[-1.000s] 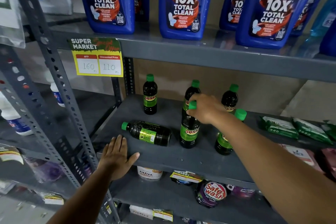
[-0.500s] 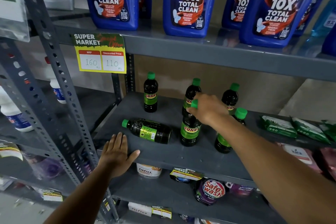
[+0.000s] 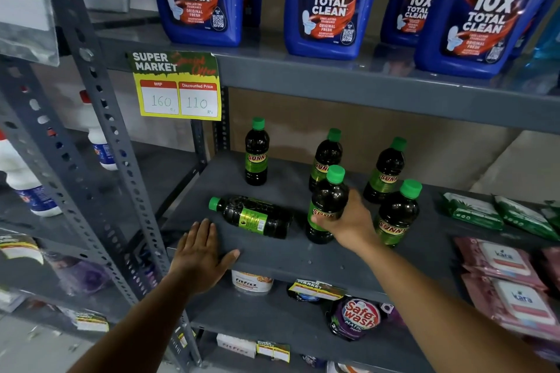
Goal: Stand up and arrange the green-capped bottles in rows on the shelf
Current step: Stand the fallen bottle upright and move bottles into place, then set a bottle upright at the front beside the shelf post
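Several dark green-capped bottles stand on the grey middle shelf [image 3: 272,254]. One bottle [image 3: 256,152] is upright at the back left, two more [image 3: 325,157] [image 3: 385,171] stand behind, and another [image 3: 397,213] stands at the front right. One bottle [image 3: 251,216] lies on its side, cap pointing left. My right hand [image 3: 348,222] grips the lower body of the upright front bottle [image 3: 328,195]. My left hand [image 3: 201,254] lies flat, fingers spread, on the shelf's front edge, just left of the lying bottle and not touching it.
Large blue cleaner bottles [image 3: 330,0] fill the shelf above, with a yellow price tag [image 3: 178,88] on its edge. Green packs [image 3: 472,210] and pink wipe packs [image 3: 506,266] lie to the right. A perforated upright [image 3: 100,136] stands at left; pouches [image 3: 360,316] sit below.
My right hand slid down from the front bottle's cap to its lower body. The left hand stayed flat on the shelf edge. The camera moved a little closer.
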The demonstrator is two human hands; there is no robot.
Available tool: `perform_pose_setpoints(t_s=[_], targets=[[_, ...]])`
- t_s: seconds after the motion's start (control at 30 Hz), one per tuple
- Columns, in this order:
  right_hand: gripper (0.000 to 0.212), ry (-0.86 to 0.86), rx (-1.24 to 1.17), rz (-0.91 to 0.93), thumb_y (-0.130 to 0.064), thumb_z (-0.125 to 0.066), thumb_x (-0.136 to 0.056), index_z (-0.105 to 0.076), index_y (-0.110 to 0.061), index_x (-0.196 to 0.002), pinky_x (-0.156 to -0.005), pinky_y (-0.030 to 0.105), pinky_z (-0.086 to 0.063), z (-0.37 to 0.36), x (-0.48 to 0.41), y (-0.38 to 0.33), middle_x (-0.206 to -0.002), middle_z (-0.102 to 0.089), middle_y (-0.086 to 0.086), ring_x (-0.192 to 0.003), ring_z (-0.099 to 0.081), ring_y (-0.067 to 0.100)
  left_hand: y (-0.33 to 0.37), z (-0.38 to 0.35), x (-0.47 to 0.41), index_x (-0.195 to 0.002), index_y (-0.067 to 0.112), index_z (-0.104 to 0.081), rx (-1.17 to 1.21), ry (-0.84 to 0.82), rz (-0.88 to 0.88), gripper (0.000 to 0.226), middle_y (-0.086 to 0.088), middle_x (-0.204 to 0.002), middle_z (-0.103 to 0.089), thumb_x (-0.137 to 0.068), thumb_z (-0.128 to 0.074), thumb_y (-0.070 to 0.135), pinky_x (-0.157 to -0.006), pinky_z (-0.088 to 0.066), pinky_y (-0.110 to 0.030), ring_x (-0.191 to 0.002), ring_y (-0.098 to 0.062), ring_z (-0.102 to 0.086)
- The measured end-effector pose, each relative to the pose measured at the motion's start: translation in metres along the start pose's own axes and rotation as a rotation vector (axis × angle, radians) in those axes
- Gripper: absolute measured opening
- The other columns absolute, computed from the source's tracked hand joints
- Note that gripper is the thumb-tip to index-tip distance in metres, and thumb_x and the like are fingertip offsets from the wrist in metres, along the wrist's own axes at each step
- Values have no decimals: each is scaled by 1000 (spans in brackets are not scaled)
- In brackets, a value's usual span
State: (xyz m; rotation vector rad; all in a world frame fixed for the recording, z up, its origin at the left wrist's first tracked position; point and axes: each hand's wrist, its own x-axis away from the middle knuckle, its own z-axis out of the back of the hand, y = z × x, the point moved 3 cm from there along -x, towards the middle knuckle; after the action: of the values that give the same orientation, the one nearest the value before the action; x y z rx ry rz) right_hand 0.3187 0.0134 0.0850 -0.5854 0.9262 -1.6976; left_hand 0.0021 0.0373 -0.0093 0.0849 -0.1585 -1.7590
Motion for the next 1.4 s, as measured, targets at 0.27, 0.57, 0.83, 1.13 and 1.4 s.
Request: perform_pose_setpoints(t_s=[0.27,0.57,0.83,1.13,1.4], targets=[[59,20,421,836,-41,-72,-76,-57,-15,-126,-97,41,-42,-57,50,-47,-124,-52,5,-113,-53,26,-16,12,-4,-148,6,-18,4,132,-67,105,-13,-158,-19,-76,8,77,-119,-9,-40,-146,-24,-13],[93,-354,833,412,-39,-71,-78,-18,-18,-152,-105,43,-36,-122,-9,-63,-149,-38,11,-131,-42,35,-12,13,-6,-136,0,-45,52,177,-39,82,-19,-144,-45,-92,-3,54,-110,-34,-46,-135,-32,-40],[94,-109,732,343,-43,-76,-61,-35,-29,-144,-92,39,-43,-141,-17,-57,-135,-50,2,-119,-49,28,-13,14,-4,-140,2,-39,42,190,-59,73,-18,-149,-38,-92,-14,52,-114,-28,-45,-139,-31,-34],[85,117,-81,281,-25,-82,-63,-42,-17,-137,-102,45,-40,-170,-6,-63,-131,-52,4,-123,-48,22,-16,11,-6,-144,4,-33,38,181,-81,75,-16,-153,-31,-92,-14,54,-116,-20,-42,-142,-30,-27],[101,33,-279,121,-30,-90,-61,-25,-22,-138,-96,37,-47,-179,-11,-46,-128,-49,1,-112,-54,14,-26,13,-17,-147,6,-23,26,142,-152,77,-15,-157,-23,-91,-16,59,-118,-15,-39,-145,-26,-17]])
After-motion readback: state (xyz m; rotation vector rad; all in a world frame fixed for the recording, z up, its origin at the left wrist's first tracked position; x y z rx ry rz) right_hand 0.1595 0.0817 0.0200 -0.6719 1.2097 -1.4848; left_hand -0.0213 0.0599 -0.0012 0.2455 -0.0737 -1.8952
